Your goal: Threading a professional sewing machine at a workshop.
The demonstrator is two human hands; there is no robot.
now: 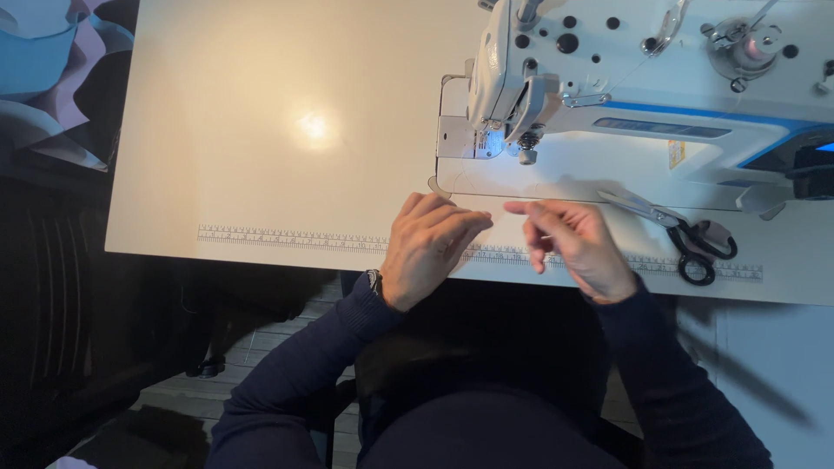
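At the near edge of the pale sewing table [261, 130], just in front of the white sewing machine [643, 78], both hands meet. The left hand [427, 247] is loosely curled, the right hand [573, 243] is pinching, maybe thread, too fine to tell. Scissors [686, 234] lie to the right. I'd keep that pinch close under the lamp.

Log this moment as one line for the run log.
left hand: on table edge, holds nothing visible | right hand: fingers pinched, content unclear | scissors: right | sewing machine: behind
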